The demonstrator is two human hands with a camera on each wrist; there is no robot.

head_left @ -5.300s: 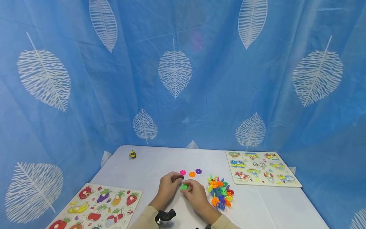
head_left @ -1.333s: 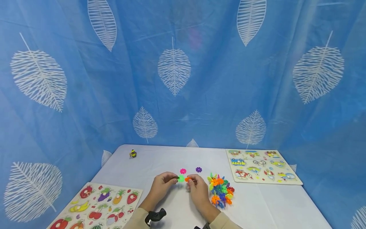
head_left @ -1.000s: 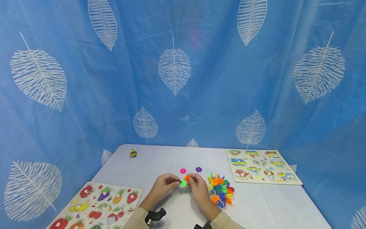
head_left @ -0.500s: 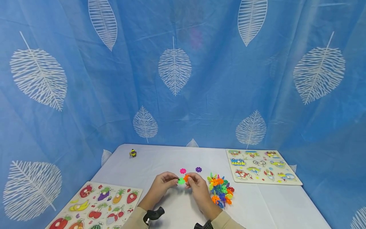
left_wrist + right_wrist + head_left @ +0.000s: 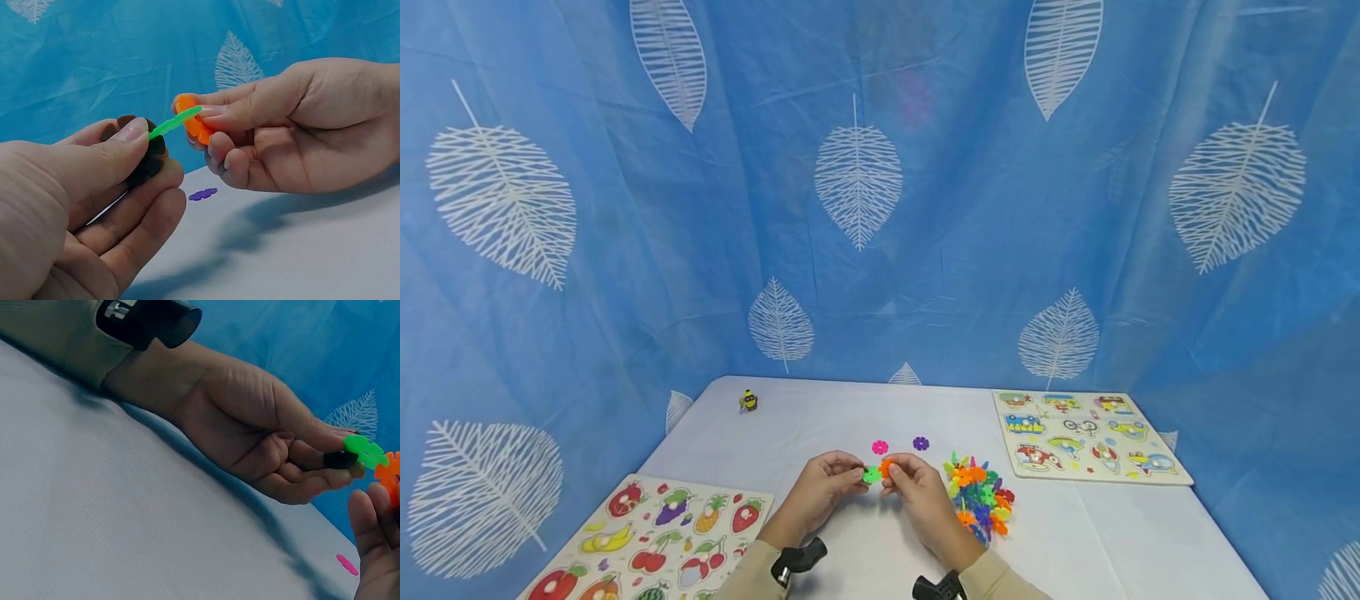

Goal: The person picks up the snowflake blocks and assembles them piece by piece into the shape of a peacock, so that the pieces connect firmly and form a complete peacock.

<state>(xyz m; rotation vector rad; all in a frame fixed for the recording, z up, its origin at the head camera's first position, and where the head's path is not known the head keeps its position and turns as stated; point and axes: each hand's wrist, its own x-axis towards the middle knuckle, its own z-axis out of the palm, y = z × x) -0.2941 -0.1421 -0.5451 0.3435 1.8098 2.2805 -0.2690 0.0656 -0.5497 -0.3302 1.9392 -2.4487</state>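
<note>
My left hand (image 5: 820, 493) pinches a dark, nearly black flower-shaped interlocking disc (image 5: 150, 164) between thumb and fingers. A bright green disc (image 5: 366, 452) is slotted into the dark one and points toward the right hand. My right hand (image 5: 925, 502) pinches an orange flower-shaped disc (image 5: 192, 119) by its edge. The green disc's free edge meets the orange disc, the two standing crosswise in the left wrist view. Both hands are raised over the white table. Beyond them lie a pink disc (image 5: 880, 447) and a purple disc (image 5: 921, 443).
Right of the hands stands a cluster of joined multicoloured discs (image 5: 983, 500). A fruit puzzle board (image 5: 651, 533) lies at front left, a vehicle puzzle board (image 5: 1086, 442) at back right. A small yellow-and-black figure (image 5: 748, 401) stands at back left. A blue leaf-print curtain (image 5: 940, 250) surrounds the table.
The orange disc has left the table and is in my right hand. The green disc, earlier in the right hand, now sits on the dark disc. Lately the joined discs shifted slightly left.
</note>
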